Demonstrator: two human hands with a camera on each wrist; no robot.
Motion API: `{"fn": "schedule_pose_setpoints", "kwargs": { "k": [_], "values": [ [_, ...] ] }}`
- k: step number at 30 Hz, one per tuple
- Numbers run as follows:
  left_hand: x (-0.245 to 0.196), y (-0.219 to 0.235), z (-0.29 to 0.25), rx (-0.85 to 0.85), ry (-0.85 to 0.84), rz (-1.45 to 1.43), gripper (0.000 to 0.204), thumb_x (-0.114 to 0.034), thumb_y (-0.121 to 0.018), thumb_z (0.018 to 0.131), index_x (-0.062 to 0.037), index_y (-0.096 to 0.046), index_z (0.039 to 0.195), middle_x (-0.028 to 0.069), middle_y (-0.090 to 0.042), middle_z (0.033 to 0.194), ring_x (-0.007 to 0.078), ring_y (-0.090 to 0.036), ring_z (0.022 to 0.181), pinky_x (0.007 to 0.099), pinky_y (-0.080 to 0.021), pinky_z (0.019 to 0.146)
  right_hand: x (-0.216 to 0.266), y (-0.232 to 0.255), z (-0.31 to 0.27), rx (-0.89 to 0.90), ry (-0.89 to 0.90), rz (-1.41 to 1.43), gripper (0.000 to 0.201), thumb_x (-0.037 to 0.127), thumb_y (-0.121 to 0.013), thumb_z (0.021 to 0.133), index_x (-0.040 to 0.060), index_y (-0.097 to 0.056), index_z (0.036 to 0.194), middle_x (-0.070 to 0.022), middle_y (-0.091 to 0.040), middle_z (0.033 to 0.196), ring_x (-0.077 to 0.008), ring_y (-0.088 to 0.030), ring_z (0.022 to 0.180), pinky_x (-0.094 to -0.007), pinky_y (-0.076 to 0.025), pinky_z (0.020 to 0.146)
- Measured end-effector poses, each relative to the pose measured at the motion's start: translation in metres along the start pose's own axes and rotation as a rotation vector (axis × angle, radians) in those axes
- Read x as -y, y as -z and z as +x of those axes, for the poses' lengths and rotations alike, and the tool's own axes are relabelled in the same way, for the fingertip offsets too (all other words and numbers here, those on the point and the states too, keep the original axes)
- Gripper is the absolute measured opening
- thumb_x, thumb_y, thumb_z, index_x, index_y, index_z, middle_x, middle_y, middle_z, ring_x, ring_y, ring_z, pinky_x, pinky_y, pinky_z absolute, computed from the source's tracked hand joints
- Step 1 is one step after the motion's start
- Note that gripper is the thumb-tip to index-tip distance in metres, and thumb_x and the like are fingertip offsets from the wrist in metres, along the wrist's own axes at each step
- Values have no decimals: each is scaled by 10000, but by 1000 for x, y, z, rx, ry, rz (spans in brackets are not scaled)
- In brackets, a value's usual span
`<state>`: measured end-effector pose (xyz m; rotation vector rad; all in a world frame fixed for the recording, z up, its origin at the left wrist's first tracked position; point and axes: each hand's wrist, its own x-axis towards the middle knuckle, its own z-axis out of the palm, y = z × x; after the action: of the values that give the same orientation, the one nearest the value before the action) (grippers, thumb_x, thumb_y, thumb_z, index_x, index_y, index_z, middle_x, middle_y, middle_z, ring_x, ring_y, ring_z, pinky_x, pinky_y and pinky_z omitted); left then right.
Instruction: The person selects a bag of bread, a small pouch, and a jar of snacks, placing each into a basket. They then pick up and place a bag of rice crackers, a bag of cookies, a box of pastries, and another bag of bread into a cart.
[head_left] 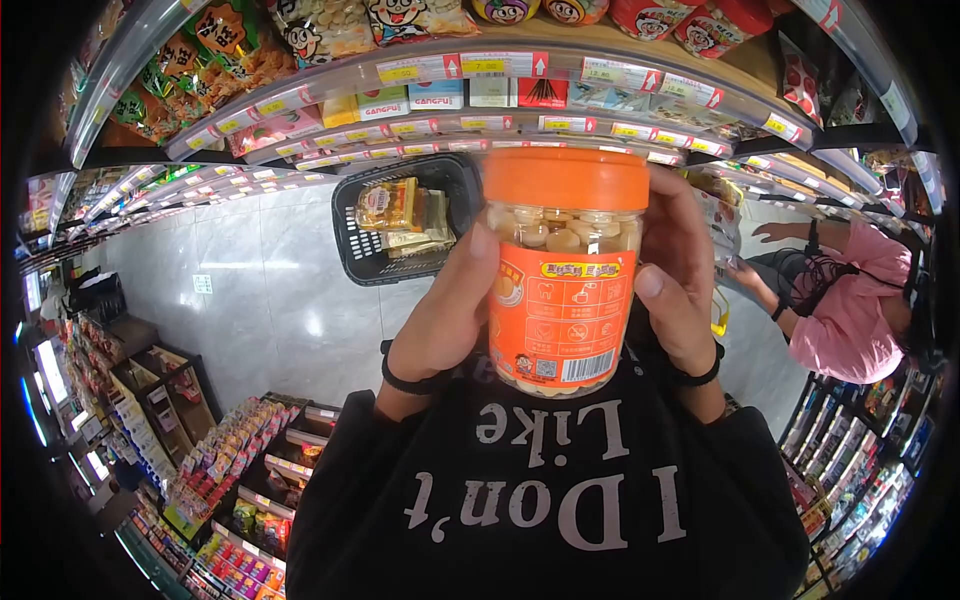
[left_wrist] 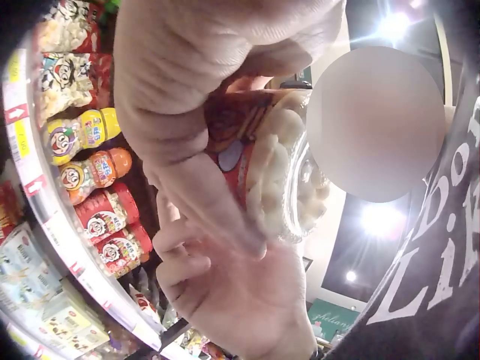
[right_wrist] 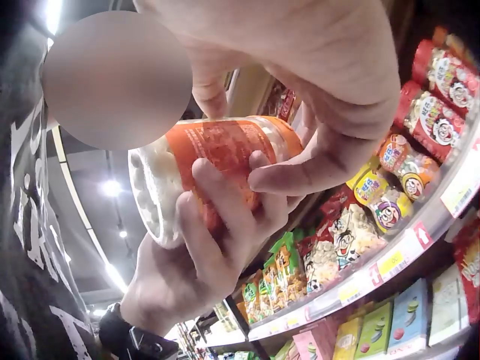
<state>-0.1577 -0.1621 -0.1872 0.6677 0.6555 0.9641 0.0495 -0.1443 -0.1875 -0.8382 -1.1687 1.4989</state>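
A clear plastic jar point(head_left: 570, 285) of pale, button-shaped biscuits stands upright in front of my chest, orange lid point(head_left: 567, 180) on top. Its orange label with icons and a barcode faces me. My left hand point(head_left: 440, 315) grips the jar's left side, thumb along the label edge. From the other side my right hand point(head_left: 685, 275) holds it, thumb against the label. In the left wrist view the biscuits point(left_wrist: 281, 165) show through the jar's bottom. The right wrist view has the left fingers point(right_wrist: 225, 199) spread over the label point(right_wrist: 217, 154).
A dark shopping basket point(head_left: 355, 265) with packaged snacks point(head_left: 390, 205) is on the tiled floor point(head_left: 270, 310), front left. Ahead runs a snack shelf point(head_left: 440, 65) with price tags, bags and jars. Another person in a pink top point(head_left: 850, 300) is at the right. More racks point(head_left: 240, 450) line the left.
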Motion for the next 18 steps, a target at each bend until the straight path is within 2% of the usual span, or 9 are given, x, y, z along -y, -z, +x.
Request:
{"fn": "schedule_pose_setpoints", "kwargs": {
  "k": [7,10,13,18],
  "values": [
    [6,-3,0,3,7,-157,663,-503,-295,1063,3,-290,1491,136,-447,1474,211,-463,1352,357,-372,1121,-1,-5,-2,34,-66,54,754,270,-701,880,-7,-319,1469,-108,-510,1401,-150,-610,1065,-273,-458,835],
    [7,-1,1,-2,35,-141,660,-505,-289,1063,3,-304,1485,143,-451,1472,221,-469,1349,362,-380,1120,-1,-4,-1,48,-59,39,759,282,-701,882,-9,-318,1469,-111,-504,1411,-155,-608,1082,-279,-458,839],
    [6,-14,2,-155,39,-87,817,-611,-184,1013,48,-316,1478,253,-483,1418,359,-540,1273,452,-460,1061,-1,-5,-1,53,-48,19,758,284,-701,880,-9,-322,1466,-108,-508,1402,-151,-608,1075,-283,-459,837],
    [5,-14,2,-133,59,-105,825,-617,-181,1010,49,-314,1479,255,-485,1414,361,-544,1267,450,-461,1058,-1,-4,-1,56,-55,16,757,279,-704,878,-9,-324,1465,-93,-523,1365,-145,-607,1058,-282,-459,830]
  ]
}}
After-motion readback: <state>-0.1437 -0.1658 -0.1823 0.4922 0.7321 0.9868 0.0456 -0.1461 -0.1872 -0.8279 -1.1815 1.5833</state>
